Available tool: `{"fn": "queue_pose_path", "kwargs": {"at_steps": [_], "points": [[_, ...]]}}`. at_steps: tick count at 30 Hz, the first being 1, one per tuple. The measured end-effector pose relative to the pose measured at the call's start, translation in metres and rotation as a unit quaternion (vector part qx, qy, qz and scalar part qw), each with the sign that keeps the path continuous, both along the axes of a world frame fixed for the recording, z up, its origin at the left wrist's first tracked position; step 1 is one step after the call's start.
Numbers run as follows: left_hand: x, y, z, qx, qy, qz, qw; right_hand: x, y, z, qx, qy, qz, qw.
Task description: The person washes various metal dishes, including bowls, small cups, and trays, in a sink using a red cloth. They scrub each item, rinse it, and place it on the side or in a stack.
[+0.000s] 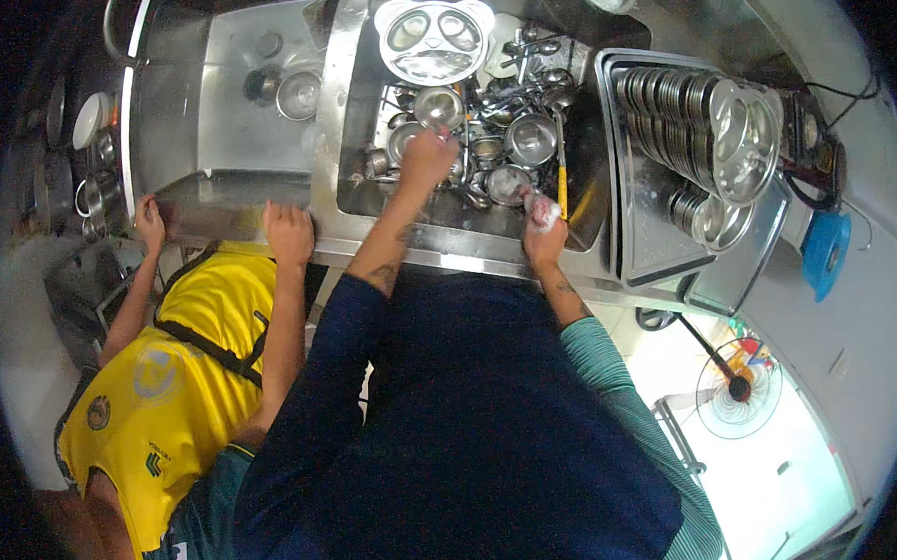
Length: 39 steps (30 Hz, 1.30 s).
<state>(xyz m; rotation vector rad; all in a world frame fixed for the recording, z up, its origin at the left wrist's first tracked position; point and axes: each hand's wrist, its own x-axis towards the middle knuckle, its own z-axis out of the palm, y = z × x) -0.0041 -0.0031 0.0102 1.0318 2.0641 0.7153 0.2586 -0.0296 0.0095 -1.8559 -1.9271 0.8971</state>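
Observation:
My left hand (430,159) is blurred over the sink (476,230), its fingertips at the near rim of a round metal bowl (439,108); whether it grips the rim I cannot tell. Suds cover part of my right hand (545,227), which is closed around a foamy scrubber (545,213). A small metal bowl (507,184) with foam in it lies just beyond those fingers. More bowls (530,140) and a heap of spoons and other cutlery (497,113) fill the sink. A long tool with a yellow handle (562,189) rests just right of my right hand.
A bear-face metal plate (435,42) lies at the sink's far side. Rows of stacked metal plates (674,120) stand on a tray (649,241) at right. Left, a second basin (251,138) holds a bowl (298,96); a person in a yellow top (189,366) rests both hands on its edge.

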Motion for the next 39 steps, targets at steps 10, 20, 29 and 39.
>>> {"fn": "queue_pose_path", "kwargs": {"at_steps": [10,20,29,39], "points": [[0.125,0.054,-0.1,-0.108,0.037,-0.128,0.985,0.006,-0.007,-0.01,-0.019,-0.019,-0.085,0.996],[0.12,0.082,-0.126,0.021,0.163,-0.075,0.984,0.012,-0.004,-0.026,0.032,-0.012,-0.055,0.998],[0.129,0.095,-0.136,-0.077,0.154,-0.191,0.966,0.015,-0.007,-0.019,0.062,0.02,-0.071,0.995],[0.097,0.095,-0.122,0.059,0.135,-0.219,0.965,0.005,0.007,-0.021,0.087,0.102,-0.125,0.983]]}}
